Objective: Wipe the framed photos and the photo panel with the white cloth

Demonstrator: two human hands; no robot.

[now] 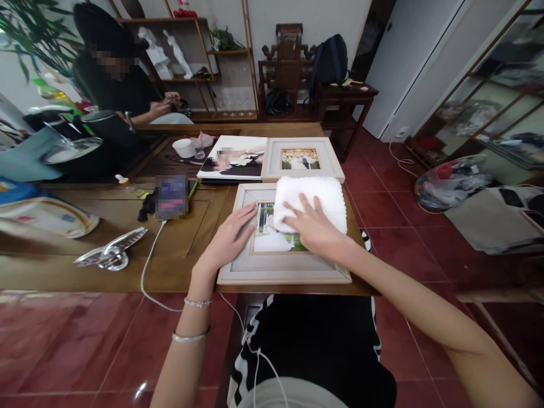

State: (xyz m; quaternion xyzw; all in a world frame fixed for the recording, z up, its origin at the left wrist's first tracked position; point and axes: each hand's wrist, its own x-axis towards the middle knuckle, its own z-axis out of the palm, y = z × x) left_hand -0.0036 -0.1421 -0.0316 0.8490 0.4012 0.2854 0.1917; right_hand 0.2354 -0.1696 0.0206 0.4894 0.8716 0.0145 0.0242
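now, near frame (283,272): face up on the desk (178,260), by its near edge, a green and white picture (275,242) showing in its middle.
white cloth (334,198): folded, over the near frame's far right part, hiding some of the picture.
right hand (314,224): on top of the white cloth, fingers spread and flat, not clenched.
left hand (229,238): laid across the near frame's left border, fingers stretched out and grasping nothing, apparently steadying it.
step in hand: wiping the near frame's face, it seems; how much is done, i cannot tell.
next move: calls for even, light pressure through the white cloth, with the left hand bracing and its fingers clear of the cloth's path.
far frame (301,160): just beyond the near frame, with a couple pictured.
photo panel (250,170): beyond the near frame, left of the far frame.
phone (172,196): left of the near frame, with a white cable (148,263).
silver ornament (113,254): farther left of the near frame.
seated person (121,88): well beyond the near frame, to the left.
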